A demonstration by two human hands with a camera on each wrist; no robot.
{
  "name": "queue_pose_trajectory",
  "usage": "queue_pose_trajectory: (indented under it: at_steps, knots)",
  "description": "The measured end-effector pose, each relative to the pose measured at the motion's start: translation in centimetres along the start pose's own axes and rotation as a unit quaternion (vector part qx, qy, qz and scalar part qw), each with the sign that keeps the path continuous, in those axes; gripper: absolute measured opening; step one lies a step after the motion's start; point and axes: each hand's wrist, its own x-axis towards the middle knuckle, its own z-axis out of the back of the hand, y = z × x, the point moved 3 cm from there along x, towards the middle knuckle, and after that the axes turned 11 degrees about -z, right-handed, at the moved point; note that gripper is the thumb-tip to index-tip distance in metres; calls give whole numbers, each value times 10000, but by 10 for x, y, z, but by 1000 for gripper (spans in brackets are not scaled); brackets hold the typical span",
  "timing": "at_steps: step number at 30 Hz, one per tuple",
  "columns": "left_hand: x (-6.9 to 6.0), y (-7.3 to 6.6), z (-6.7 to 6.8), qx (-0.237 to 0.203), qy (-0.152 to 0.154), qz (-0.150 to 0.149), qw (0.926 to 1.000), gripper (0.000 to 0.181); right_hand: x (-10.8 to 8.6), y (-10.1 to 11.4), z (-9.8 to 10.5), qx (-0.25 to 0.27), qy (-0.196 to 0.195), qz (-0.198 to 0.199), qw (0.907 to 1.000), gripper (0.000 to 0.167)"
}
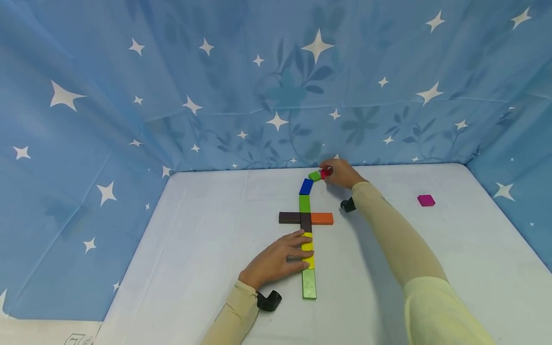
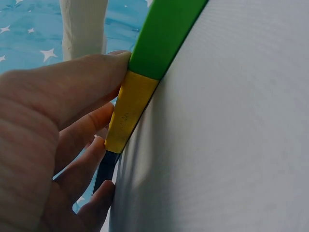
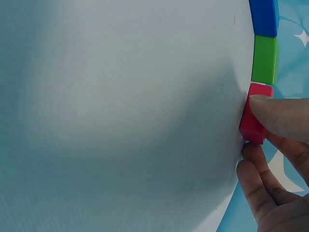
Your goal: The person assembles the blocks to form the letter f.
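Near the table's far edge, my right hand pinches a red block between thumb and fingers. Its end meets a small green block, which follows a blue block on a curving row. A lighter green block continues the row down to a dark brown block. Another dark brown block and an orange block stick out sideways there. My left hand rests with spread, fairly straight fingers on the yellow section. Below it lies a long green block.
A magenta block lies alone on the right part of the white table. Blue star-printed cloth hangs behind and along both sides. Each wrist carries a small black camera.
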Motion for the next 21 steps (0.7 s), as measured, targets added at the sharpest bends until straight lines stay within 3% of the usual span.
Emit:
queue_pose_trajectory:
  at_steps: [13, 21]
  knots:
    - [1, -2, -2, -57, -2, 26, 10000, 37, -17, -11, 8, 158, -116, -291, 9994, 55]
    - [0, 0, 0, -20, 25, 19, 10000, 38, -41, -27, 28, 172, -214, -379, 9989, 60]
